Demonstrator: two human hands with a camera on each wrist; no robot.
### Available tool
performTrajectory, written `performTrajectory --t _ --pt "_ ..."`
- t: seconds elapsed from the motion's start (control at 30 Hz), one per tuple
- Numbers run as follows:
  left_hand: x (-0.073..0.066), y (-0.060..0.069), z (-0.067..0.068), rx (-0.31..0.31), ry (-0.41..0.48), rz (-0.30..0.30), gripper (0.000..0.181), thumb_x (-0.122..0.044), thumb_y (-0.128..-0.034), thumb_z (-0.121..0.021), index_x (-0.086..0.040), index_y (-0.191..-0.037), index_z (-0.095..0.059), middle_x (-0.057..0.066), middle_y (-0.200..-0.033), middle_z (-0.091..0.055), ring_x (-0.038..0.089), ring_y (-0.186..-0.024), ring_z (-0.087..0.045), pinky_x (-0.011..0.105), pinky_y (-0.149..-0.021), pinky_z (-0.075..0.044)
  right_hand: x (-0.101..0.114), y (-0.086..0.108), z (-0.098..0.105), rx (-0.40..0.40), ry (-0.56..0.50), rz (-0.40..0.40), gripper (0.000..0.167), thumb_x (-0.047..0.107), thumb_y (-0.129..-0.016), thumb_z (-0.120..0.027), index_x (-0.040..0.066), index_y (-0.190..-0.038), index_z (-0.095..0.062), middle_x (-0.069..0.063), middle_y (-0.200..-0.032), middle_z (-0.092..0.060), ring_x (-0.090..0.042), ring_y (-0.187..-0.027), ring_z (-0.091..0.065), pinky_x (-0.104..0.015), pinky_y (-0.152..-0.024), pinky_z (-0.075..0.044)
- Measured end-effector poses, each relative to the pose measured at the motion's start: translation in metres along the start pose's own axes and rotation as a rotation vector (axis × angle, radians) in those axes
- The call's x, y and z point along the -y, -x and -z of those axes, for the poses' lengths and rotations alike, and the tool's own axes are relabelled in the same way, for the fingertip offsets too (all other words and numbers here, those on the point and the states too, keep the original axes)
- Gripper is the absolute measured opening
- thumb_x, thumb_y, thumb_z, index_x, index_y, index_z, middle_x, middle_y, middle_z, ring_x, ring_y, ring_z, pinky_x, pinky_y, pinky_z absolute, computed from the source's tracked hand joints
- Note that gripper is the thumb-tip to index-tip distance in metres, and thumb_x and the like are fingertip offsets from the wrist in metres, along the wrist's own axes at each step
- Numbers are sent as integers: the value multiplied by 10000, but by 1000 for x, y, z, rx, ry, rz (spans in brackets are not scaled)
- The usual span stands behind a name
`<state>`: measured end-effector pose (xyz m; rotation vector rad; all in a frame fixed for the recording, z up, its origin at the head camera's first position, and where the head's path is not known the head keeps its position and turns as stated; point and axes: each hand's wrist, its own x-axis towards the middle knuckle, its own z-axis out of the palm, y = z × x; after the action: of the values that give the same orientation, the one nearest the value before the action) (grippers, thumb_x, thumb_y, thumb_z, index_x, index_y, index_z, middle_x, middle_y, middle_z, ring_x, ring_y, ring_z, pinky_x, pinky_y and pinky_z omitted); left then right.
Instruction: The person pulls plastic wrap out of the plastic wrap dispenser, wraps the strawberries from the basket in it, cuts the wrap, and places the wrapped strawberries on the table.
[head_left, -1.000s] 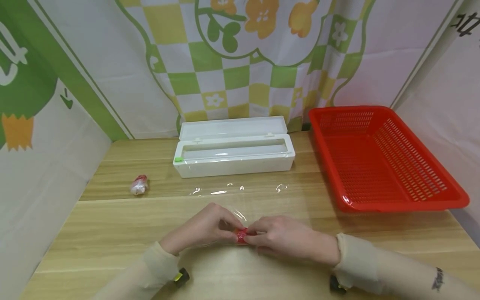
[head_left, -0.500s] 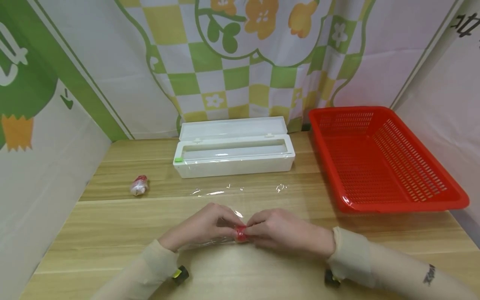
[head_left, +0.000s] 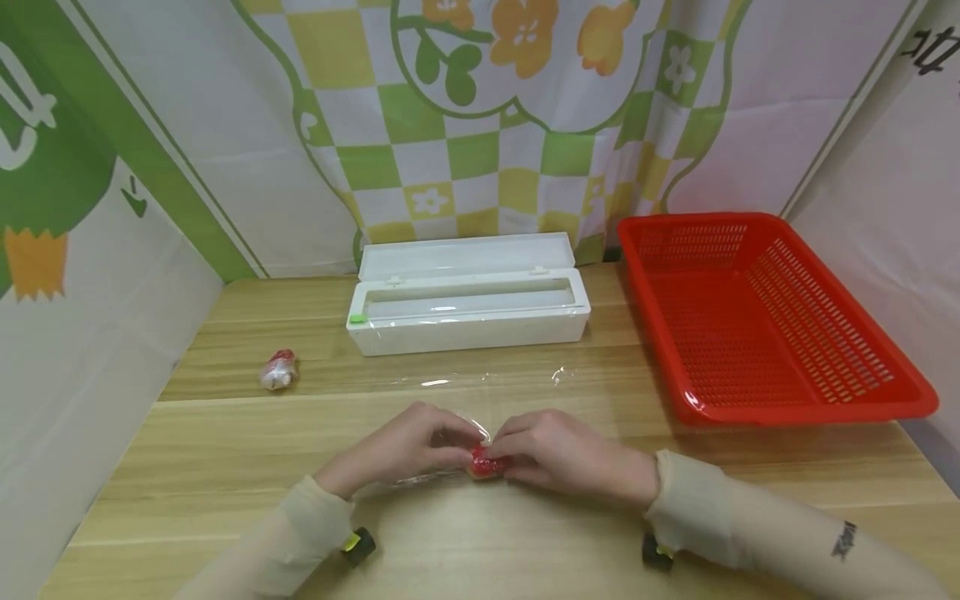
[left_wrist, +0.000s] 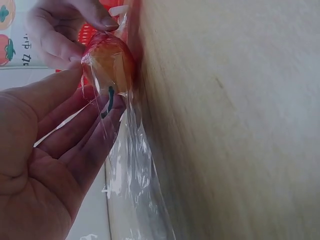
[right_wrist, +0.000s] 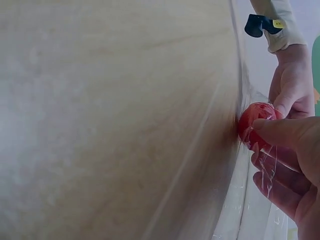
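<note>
One looks done, the other about halfway

The wrapped bundle (head_left: 278, 370) toward the bench's (head_left: 487, 554) left edge looks finished to me. The red fruit (head_left: 486, 463) is mid-width toward the near edge; left hand (head_left: 408, 447) and right hand (head_left: 573, 458) each have fingers and thumb pinching it. Film (left_wrist: 139, 185) covers it, but plenty trails off loose, so tucking that in seems left. Can't tell if it's cut from the box (head_left: 472, 335).

Wood-grain table (head_left: 480, 542), checked curtain (head_left: 472, 158) with orange flowers (head_left: 517, 46) behind, 2 pale side walls (head_left: 82, 375), perhaps cloth
</note>
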<state>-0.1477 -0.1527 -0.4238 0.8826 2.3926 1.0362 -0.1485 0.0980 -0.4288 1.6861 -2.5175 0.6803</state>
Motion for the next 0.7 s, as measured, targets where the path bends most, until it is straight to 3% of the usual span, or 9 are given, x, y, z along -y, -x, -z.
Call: performTrajectory --t 0.1,0.23,0.3,0.43,0.57,0.7 --pt "1 1 1 -23 -1 7 241 -277 -912 -706 -207 -1141 -735 -82 -1108 -744 54 -1015 -682 227 -907 -550 -1 -1 -1 -8 -23 -16 314 181 -859 -774 214 -1167 -729 89 -1096 -736 -1 -1013 -674 -164 -944 -530" --pt "-1 4 2 -115 -30 -19 221 -222 -918 -702 -123 -1113 -730 -10 -1069 -748 89 -964 -687 223 -850 -570 -3 -2 -1 -20 -32 -34 299 179 -850 -780 193 -1146 -739 66 -1068 -741 -23 -986 -684 -176 -919 -545" --pt "-2 5 2 -179 -72 -65 183 -201 -901 -721 -115 -1062 -728 -15 -1014 -739 92 -917 -681 231 -822 -577 -4 -3 -1 -11 -57 -61 308 172 -845 -781 193 -1150 -738 65 -1068 -743 -22 -979 -683 -168 -910 -545" --pt "-7 5 -1 -263 -188 -214 133 -193 -847 -781 -161 -959 -719 -68 -935 -704 85 -871 -660 252 -801 -576 -7 -5 -1 18 -169 -129 317 148 -851 -769 224 -1157 -735 92 -1049 -743 11 -946 -667 -125 -879 -533" --pt "-11 4 -5 -264 -299 -303 173 -199 -797 -826 -174 -938 -729 -83 -933 -688 81 -876 -652 232 -815 -565 -10 -7 0 34 -273 -173 317 120 -847 -769 203 -1151 -737 70 -1044 -751 12 -911 -674 -117 -831 -543" --pt "-14 3 -7 -241 -343 -272 221 -194 -773 -847 -173 -961 -734 -89 -952 -683 66 -886 -640 219 -835 -562 -14 -9 0 46 -317 -202 324 124 -836 -781 188 -1151 -738 58 -1055 -755 13 -891 -676 -135 -799 -559"
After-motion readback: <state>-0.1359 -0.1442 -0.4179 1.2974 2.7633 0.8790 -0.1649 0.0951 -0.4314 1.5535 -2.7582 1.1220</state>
